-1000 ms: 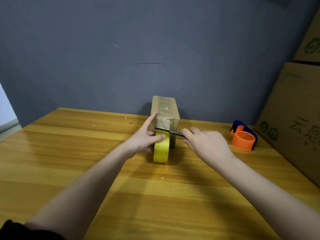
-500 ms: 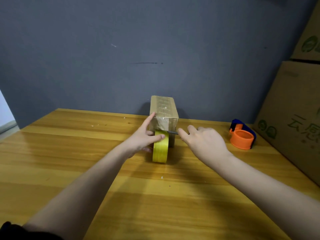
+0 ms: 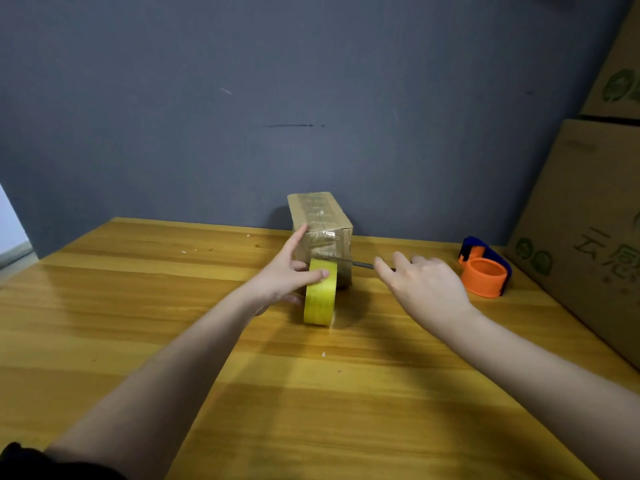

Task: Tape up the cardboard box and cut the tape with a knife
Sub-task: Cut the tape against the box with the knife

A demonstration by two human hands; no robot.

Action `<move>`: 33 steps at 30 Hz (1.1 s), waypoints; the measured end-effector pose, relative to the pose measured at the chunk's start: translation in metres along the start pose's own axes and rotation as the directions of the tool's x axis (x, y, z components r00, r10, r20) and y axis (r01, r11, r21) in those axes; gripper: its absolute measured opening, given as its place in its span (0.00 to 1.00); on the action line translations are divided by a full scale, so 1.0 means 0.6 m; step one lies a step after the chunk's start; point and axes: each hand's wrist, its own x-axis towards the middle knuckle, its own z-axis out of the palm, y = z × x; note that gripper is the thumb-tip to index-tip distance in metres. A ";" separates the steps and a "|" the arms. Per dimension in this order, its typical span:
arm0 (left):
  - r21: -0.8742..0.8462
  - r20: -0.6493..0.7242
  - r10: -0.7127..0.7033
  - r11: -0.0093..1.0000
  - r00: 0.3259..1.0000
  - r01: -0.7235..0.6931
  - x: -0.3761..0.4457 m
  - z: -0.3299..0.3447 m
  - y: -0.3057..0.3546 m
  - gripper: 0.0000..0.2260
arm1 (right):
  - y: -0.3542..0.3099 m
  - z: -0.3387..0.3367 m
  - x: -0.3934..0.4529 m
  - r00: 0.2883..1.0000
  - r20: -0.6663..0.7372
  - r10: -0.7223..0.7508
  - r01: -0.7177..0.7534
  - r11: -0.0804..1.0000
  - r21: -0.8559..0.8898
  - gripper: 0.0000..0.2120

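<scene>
While held, knife (image 3: 349,261) pointing leftward

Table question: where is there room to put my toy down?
Bare wood lies left of the left hand out to the table edge, and in front between both forearms. It is crowded by the box, the yellow tape roll, the knife in the right hand, and the orange dispenser.

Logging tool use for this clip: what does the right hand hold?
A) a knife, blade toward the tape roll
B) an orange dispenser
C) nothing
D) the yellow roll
A: the right hand grips a knife whose thin blade reaches the box-side top of the yellow tape roll.
</scene>
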 end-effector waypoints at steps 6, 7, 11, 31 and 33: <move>-0.043 -0.019 0.042 0.998 0.999 -0.042 -0.004 0.003 -0.004 0.41 | 0.000 0.005 -0.008 0.996 0.025 0.087 -0.088 0.995 0.054 0.17; -0.057 -0.020 0.063 0.996 0.998 -0.064 -0.006 0.004 -0.006 0.42 | 0.000 0.008 -0.010 0.995 0.031 0.099 -0.101 0.992 0.075 0.14; -0.087 -0.033 0.097 0.991 0.995 -0.099 -0.012 0.013 -0.016 0.41 | -0.001 0.010 -0.029 0.980 0.057 0.189 -0.197 0.962 0.192 0.12; 0.577 -0.158 0.369 0.787 0.916 -0.217 -0.021 0.182 0.032 0.11 | 0.025 0.048 -0.127 0.593 0.728 0.343 -0.791 0.082 0.606 0.11; 0.717 -0.059 0.447 0.641 0.893 -0.273 -0.020 0.219 0.033 0.12 | 0.033 0.057 -0.140 0.559 0.748 0.357 -0.820 0.102 0.563 0.13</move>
